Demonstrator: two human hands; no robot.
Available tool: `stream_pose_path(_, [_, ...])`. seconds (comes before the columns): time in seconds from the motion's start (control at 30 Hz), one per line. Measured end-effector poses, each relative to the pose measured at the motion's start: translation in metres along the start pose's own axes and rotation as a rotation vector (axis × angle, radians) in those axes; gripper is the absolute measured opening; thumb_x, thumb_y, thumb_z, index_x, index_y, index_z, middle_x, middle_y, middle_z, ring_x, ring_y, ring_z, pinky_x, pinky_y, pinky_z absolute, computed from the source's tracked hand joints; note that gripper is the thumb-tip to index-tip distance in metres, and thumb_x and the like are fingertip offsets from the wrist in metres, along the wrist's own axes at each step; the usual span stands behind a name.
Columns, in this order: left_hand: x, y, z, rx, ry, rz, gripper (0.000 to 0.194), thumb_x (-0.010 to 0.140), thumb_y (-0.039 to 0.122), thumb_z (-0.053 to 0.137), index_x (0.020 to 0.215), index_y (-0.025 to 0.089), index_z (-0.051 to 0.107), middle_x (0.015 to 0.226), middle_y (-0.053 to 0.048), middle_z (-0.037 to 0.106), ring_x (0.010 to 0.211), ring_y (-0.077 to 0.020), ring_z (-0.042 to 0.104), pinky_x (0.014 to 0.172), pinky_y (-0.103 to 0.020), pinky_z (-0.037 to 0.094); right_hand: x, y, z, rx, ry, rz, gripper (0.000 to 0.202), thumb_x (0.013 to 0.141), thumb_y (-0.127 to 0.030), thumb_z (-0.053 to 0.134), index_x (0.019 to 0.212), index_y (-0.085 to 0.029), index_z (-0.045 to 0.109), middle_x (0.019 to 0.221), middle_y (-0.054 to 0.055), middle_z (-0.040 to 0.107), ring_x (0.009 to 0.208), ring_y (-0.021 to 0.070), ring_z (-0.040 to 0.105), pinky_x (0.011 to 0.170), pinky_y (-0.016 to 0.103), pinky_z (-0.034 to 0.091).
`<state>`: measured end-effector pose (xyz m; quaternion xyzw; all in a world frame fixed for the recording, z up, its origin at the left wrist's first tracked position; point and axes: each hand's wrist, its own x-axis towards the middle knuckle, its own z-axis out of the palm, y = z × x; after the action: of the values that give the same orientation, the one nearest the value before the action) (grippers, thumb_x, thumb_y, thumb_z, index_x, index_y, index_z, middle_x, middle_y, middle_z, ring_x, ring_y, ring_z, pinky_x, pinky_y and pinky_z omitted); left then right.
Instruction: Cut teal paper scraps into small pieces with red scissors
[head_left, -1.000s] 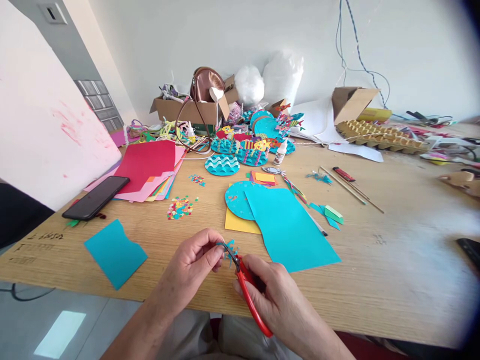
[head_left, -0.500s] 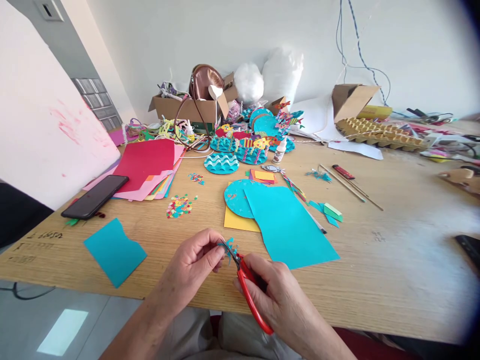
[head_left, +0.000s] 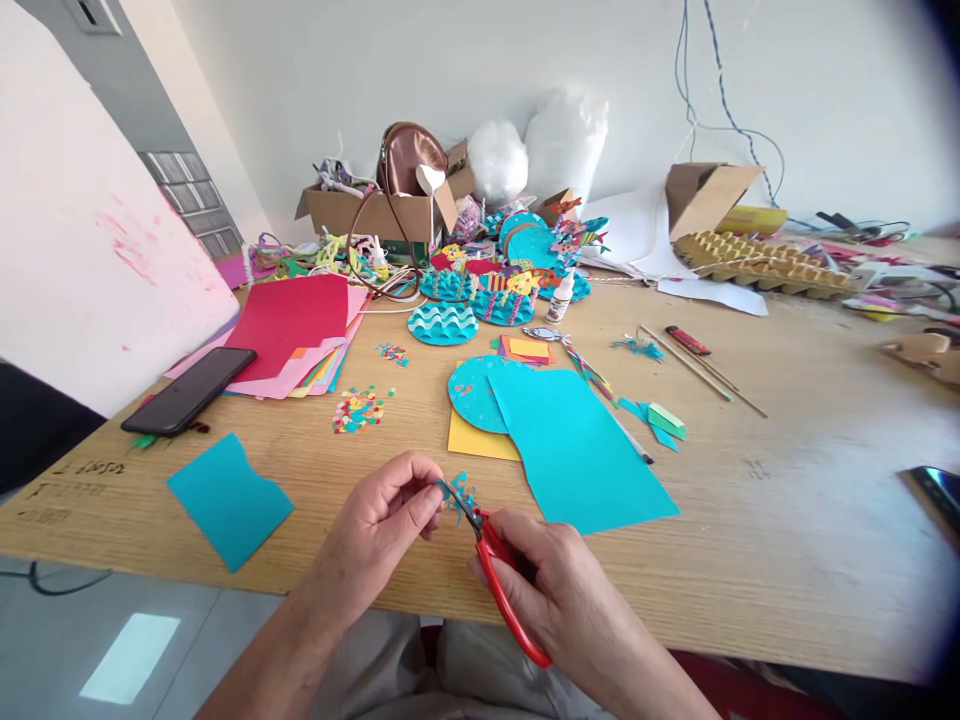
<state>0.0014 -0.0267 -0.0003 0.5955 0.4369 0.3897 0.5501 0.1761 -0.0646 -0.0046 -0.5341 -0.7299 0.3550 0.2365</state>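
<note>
My right hand (head_left: 544,575) is closed around the red handles of a pair of scissors (head_left: 501,590), whose blades point up and left to my left fingertips. Between the left thumb and fingers my left hand (head_left: 394,510) pinches a small piece of blue paper (head_left: 442,490), mostly hidden by the fingers. Blue paper scraps (head_left: 463,490) lie right behind the blades. A large blue sheet (head_left: 581,450) with one wavy edge rests beyond my right hand, partly over a blue paper disc (head_left: 476,395) and a yellow sheet (head_left: 480,440). A smaller blue piece (head_left: 229,505) lies to the left.
Paper dots (head_left: 361,410) lie left of centre. A phone (head_left: 189,390) overlaps a stack of coloured paper (head_left: 292,330). Farther back stand decorated blue discs (head_left: 442,325) and a glue bottle (head_left: 559,298). Wooden sticks (head_left: 690,365) and a red cutter (head_left: 687,341) are at right.
The scissors and both hands stay almost where they were, with the blades still at the left fingertips. The view has shifted very slightly.
</note>
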Motion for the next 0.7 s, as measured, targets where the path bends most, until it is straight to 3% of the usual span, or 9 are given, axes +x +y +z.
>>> stream_pose_path(0.5, [-0.0016, -0.0055, 0.0019, -0.123, 0.027, -0.011, 0.013, 0.086, 0.029, 0.05, 0.077, 0.019, 0.052, 0.06, 0.004, 0.053, 0.058, -0.0106, 0.049, 0.057, -0.022, 0.039, -0.0006, 0.0011, -0.0003, 0.0, 0.005, -0.006, 0.027, 0.087, -0.026, 0.042, 0.062, -0.022, 0.033, 0.053, -0.007, 0.036, 0.048, 0.0089, 0.031, 0.045, 0.021, 0.023])
stream_pose_path(0.7, [-0.0006, -0.0004, 0.0026, -0.036, 0.027, -0.007, 0.017, 0.084, 0.029, 0.049, 0.071, 0.018, 0.053, 0.059, 0.003, 0.05, 0.058, -0.0116, 0.047, 0.058, -0.023, 0.04, -0.0002, 0.0027, 0.0018, 0.003, 0.002, -0.013, 0.026, 0.088, -0.026, 0.041, 0.063, -0.021, 0.034, 0.054, -0.007, 0.037, 0.048, 0.0087, 0.032, 0.045, 0.021, 0.024])
